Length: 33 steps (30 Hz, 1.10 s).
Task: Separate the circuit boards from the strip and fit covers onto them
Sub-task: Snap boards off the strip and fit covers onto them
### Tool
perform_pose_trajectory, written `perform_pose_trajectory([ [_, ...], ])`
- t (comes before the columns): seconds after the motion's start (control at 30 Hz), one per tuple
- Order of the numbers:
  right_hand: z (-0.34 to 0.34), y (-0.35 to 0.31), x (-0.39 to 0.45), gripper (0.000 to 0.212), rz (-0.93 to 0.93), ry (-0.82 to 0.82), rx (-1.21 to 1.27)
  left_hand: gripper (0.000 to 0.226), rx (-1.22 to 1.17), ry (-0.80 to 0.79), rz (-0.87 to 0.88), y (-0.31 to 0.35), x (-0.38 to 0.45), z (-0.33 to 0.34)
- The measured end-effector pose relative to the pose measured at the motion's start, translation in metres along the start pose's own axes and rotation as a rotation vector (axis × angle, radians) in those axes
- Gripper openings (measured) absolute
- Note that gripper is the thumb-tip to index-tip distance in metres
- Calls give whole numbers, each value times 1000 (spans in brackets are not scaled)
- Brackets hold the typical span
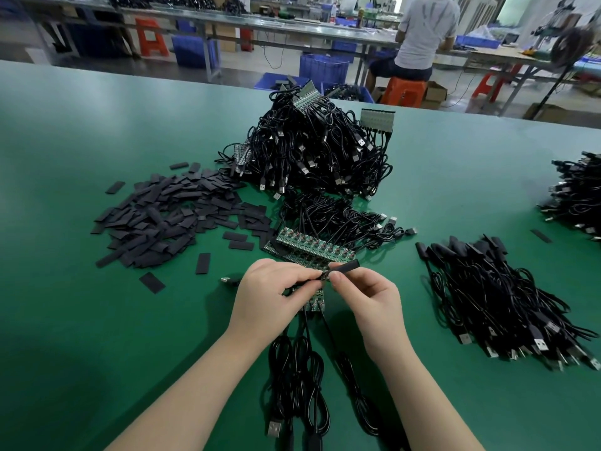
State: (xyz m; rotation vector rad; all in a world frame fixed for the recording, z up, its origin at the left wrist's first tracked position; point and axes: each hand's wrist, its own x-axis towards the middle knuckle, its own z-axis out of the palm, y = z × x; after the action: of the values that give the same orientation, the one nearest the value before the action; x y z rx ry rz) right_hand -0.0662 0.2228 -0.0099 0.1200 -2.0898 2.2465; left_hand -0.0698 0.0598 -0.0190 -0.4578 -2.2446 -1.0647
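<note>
Pinching a circuit board [320, 277], the left hand [266, 289] is meeting the right hand [364, 292], which is sliding a cover [346, 265] on; beyond them, untouched strips [313, 249] are waiting, right of them finished cables [507, 301] are piling up.

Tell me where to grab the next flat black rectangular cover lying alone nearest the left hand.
Pinch the flat black cover across its two long edges, coming from above. It lies flat on the green table, apart from the pile, so its edges are free.

Bkgd: person [422, 37] seated on orange stool [403, 89] at far bench, blue bins [322, 68] on floor, red stool [151, 37] left
</note>
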Motion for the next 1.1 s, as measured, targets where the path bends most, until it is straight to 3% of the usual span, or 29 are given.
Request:
perform_pose_trajectory([
  [0.4, 6, 0, -1, 22, 39, 14, 91, 16, 12, -5, 11, 4, 2, 1],
  [0.63, -2, -4, 1, 11, -32, -70, -200, 21, 70, -75, 75, 1, 3, -3],
  [0.77, -1, -3, -1, 17, -12, -37, -148, 18, 47, -103, 69, -1, 4, -4],
  [0.93, 8, 0, -3, 11, 31, -13, -22, 11, 7, -20, 83, 2, 1, -2],
  [1.1, 3, -4, -2, 16, 17, -54, -58, 18, -12, -12, 62, 3, 0, -2],
])
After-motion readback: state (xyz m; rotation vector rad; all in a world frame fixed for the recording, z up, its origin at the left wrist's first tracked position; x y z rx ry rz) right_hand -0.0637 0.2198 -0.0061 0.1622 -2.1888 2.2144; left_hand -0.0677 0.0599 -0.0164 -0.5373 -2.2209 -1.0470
